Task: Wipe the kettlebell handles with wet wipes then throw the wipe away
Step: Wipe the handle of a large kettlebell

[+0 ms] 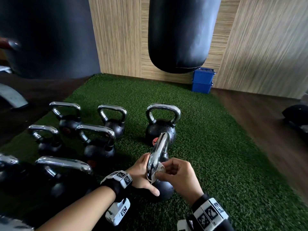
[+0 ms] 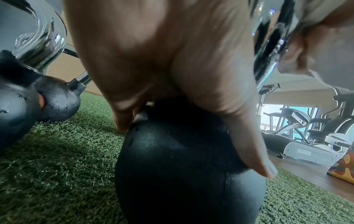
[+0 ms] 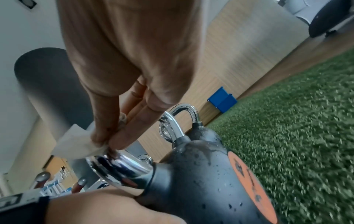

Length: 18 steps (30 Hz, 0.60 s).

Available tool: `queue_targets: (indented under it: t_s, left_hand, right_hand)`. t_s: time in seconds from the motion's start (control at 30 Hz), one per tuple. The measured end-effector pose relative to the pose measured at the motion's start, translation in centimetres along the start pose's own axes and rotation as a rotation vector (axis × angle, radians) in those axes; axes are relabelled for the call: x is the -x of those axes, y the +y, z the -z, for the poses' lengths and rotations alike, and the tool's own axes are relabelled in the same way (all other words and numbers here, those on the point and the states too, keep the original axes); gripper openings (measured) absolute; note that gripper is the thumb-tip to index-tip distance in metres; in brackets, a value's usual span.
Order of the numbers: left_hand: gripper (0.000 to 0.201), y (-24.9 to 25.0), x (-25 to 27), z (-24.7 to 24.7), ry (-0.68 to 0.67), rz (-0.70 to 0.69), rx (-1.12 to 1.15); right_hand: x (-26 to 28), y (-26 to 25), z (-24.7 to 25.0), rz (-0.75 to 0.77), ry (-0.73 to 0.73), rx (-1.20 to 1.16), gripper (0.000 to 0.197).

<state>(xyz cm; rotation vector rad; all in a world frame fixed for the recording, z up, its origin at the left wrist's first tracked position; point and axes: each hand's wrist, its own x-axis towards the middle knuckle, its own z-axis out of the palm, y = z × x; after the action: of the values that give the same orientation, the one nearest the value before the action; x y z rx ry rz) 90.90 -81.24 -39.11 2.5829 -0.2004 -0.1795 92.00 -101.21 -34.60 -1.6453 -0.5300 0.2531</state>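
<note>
The nearest kettlebell [image 1: 164, 189] stands on green turf, with a black ball and a chrome handle [image 1: 158, 152]. My left hand [image 1: 143, 174] grips the top of its ball, thumb down the near side; the left wrist view shows that thumb [image 2: 239, 128] lying on the ball [image 2: 187, 174]. My right hand [image 1: 176, 174] pinches a white wet wipe [image 1: 158, 172] against the lower near side of the handle. In the right wrist view thumb and fingers [image 3: 122, 136] press the wipe [image 3: 74, 142] onto the chrome [image 3: 122, 166]. Water droplets speckle the ball [image 3: 201, 181].
Several more chrome-handled kettlebells [image 1: 98, 140] stand in rows to the left, and one [image 1: 160, 125] right behind. A black punching bag [image 1: 181, 34] hangs over the turf [image 1: 216, 155]. Blue boxes [image 1: 202, 80] sit at the wooden wall. Dark wood floor lies right; gym machines [image 2: 316, 131] stand beyond.
</note>
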Motion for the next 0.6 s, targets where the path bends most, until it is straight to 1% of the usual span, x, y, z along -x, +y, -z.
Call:
queue_targets:
  t_s: [0.1,0.13,0.2,0.23,0.27,0.3,0.4,0.5,0.57,0.6]
  left_hand:
    - [0.101,0.1,-0.1,-0.1,-0.027,0.04,-0.001]
    - [0.106,0.1,-0.1,-0.2,-0.016,0.075,0.05]
    - [0.131,0.2,-0.1,-0.2,0.02,0.146,0.144]
    - [0.143,0.3,-0.1,-0.1,0.02,0.157,0.137]
    - [0.15,0.4,-0.1,0.0,0.01,0.159,0.106]
    - [0.152,0.4,-0.2,-0.1,0.004,0.15,0.076]
    - [0.151,0.2,-0.2,-0.3,0.009,0.103,0.028]
    - [0.137,-0.2,-0.3,-0.5,0.016,0.04,-0.026]
    - [0.126,-0.6,-0.6,-0.6,0.006,-0.008,-0.098]
    - [0.125,-0.8,-0.6,-0.7,0.004,-0.012,-0.091]
  right_hand:
    - [0.0,0.8,0.0,0.012,-0.001,0.049,0.028]
    - [0.0,1.1,-0.2,0.014,0.007,0.097,0.027]
    - [0.2,1.7,-0.5,0.011,0.03,0.214,0.026]
    - [0.2,2.0,-0.5,0.012,0.036,0.264,0.025]
    - [0.2,2.2,-0.5,0.013,0.034,0.31,0.023]
    - [0.1,2.3,-0.5,0.013,0.027,0.351,0.022]
    - [-0.4,2.1,-0.1,0.053,-0.031,0.413,0.02]
    - [-1.7,1.4,0.6,0.162,-0.174,0.49,0.018]
    - [-2.8,0.9,0.9,0.144,-0.274,0.581,0.021]
    - [-3.3,0.7,1.0,0.135,-0.327,0.654,0.022]
